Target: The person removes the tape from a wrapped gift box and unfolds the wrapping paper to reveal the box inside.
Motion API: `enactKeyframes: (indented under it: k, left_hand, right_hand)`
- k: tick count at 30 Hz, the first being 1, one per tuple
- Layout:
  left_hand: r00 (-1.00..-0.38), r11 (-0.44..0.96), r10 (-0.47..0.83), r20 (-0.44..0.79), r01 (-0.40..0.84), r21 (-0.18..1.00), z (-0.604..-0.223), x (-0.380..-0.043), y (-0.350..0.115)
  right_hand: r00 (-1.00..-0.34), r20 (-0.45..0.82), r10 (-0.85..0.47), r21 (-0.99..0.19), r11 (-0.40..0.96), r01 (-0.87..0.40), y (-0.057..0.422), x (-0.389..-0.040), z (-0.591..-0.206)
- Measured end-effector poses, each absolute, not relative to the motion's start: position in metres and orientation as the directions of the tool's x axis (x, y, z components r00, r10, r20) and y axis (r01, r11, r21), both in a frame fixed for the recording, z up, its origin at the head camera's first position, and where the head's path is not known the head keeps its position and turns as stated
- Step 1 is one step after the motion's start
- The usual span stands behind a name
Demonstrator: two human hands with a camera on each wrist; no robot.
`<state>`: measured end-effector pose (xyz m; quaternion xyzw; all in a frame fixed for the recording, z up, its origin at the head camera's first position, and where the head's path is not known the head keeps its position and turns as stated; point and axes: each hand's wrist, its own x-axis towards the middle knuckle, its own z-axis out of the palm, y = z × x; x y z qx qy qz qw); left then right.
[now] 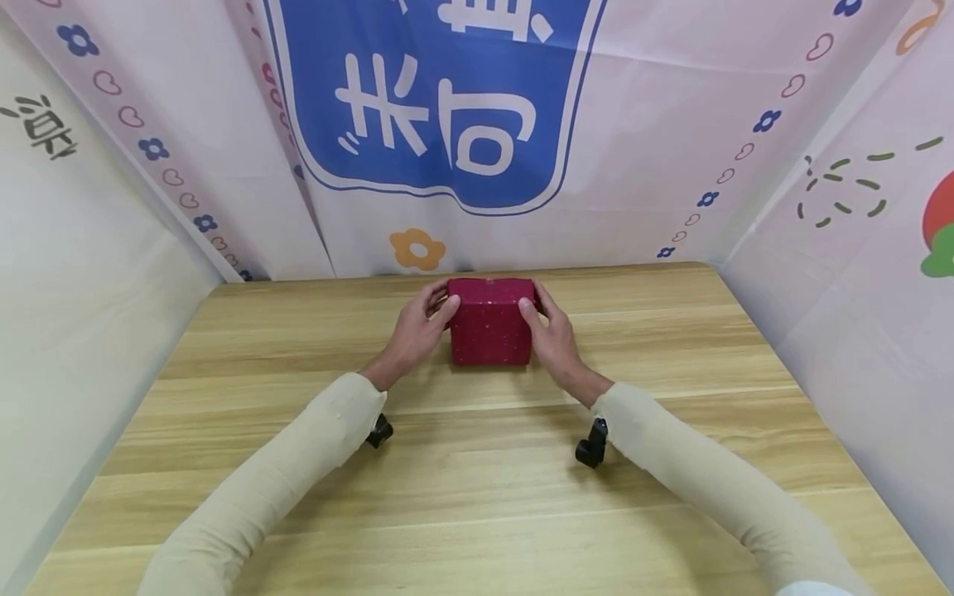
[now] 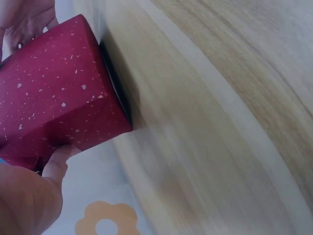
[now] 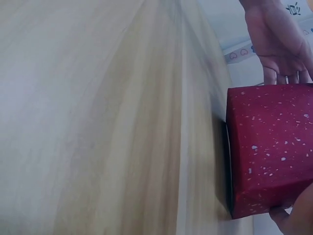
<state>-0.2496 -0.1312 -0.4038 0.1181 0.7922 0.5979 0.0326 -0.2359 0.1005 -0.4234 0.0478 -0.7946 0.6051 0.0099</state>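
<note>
A dark red box with pale flecks stands near the back edge of the table, between both hands. My left hand grips its left side, thumb on the front near the top edge and fingers along the side. On the opposite side my right hand holds it the same way. In the left wrist view the box shows a dark shadowed strip along its bottom edge. The right wrist view shows the box with the left hand beyond it and the right thumb at a lower corner.
The wooden table has a printed cloth backdrop right behind it, close to the box. White panels flank it on both sides. Black wrist cameras hang beneath the cream sleeves.
</note>
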Motion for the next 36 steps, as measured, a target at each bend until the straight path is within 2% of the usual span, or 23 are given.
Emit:
enactKeyframes:
  k: [7,16,36]
  left_hand:
    - [-0.971,0.283,0.223,0.092,0.155,0.947,-0.401,-0.248,-0.131]
    - [-0.958,0.339,0.244,0.148,0.227,0.913,-0.404,-0.248,-0.134]
    - [-0.937,0.189,0.300,0.180,0.243,0.951,-0.407,-0.243,-0.136]
  right_hand:
    - [-0.993,0.075,-0.089,-0.978,0.187,-0.090,0.101,-0.236,-0.422]
    - [-0.985,0.086,-0.152,-0.988,0.112,-0.103,0.103,-0.237,-0.425]
    - [-0.947,0.189,-0.259,-0.975,0.069,-0.214,0.112,-0.238,-0.427]
